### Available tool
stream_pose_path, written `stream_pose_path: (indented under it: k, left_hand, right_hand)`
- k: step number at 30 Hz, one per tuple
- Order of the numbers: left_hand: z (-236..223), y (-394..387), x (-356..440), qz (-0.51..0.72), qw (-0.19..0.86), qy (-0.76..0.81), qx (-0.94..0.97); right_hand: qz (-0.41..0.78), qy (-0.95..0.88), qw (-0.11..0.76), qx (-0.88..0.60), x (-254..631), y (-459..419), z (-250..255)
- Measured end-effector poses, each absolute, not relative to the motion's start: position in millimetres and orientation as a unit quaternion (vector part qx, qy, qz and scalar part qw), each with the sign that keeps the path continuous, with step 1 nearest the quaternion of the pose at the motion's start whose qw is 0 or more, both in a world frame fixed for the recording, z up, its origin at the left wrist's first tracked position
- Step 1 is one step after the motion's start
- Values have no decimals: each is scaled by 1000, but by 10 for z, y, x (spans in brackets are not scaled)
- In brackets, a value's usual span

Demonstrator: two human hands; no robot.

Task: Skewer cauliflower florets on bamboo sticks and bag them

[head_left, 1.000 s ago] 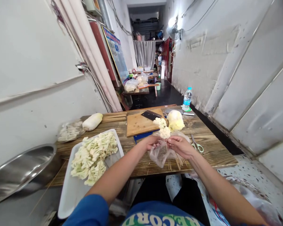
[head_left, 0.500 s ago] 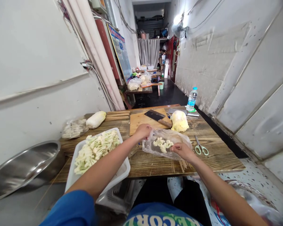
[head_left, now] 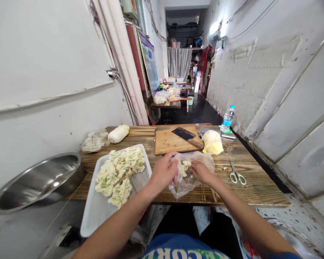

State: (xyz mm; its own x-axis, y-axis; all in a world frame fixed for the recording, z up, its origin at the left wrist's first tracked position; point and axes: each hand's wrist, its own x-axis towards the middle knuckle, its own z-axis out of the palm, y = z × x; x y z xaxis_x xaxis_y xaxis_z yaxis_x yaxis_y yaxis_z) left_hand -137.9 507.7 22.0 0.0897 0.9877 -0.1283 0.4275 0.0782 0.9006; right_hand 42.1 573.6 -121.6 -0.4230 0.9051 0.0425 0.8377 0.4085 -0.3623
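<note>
My left hand [head_left: 166,169] is closed on the near-left edge of a clear plastic bag [head_left: 197,157] above the wooden table. My right hand [head_left: 202,172] reaches over the bag with its fingers pinched at some cauliflower florets [head_left: 185,166]; the fingertips are partly hidden. To the left, a white tray [head_left: 89,216] holds a heap of cut cauliflower [head_left: 118,167], some on thin sticks. Loose bamboo skewers [head_left: 214,194] lie under and beside the bag, close to my right wrist.
A cleaver [head_left: 185,135] rests on a cutting board [head_left: 164,142] behind the bag. Right of it are a wrapped cauliflower head [head_left: 212,141], scissors [head_left: 236,174] and a water bottle [head_left: 228,118]. A steel basin [head_left: 40,180], a white radish [head_left: 118,133] and a bagged bundle [head_left: 94,141] are left.
My hands have come closer together, bunching the bag, which was spread wider. The florets in it are now partly covered. The view has shifted slightly, and more of the tray shows.
</note>
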Motion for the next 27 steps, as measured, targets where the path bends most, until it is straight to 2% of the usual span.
stream_pose_path:
  k: [2, 7, 12, 16, 18, 20, 23, 27]
  left_hand:
    - [230, 5047, -1422, 326, 438, 598, 587]
    - [212, 4852, -1453, 377, 568, 527, 508]
    - [-35, 4660, -1456, 413, 592, 503, 475]
    - [-351, 4600, -1448, 376, 629, 468, 493]
    - [-503, 4592, -1434, 351, 625, 464, 520]
    - [-631, 4601, -1417, 320, 605, 480, 549]
    - [-739, 4630, -1392, 284, 564, 496, 596]
    - [-729, 4661, -1376, 361, 483, 451, 658]
  right_hand:
    - [127, -828, 93, -538, 341, 5772, -1222]
    - [93, -815, 48, -570, 243, 5721, -1162]
    - [121, -850, 4, -513, 396, 5440, -524]
    - [221, -894, 77, -381, 211, 5300, 259]
    - [294, -882, 167, -327, -157, 5327, 453]
    - [372, -851, 199, -314, -636, 5413, 433]
    - [433, -799, 121, -400, -1317, 5580, 164]
    - [480, -734, 71, -475, -1877, 5663, -102]
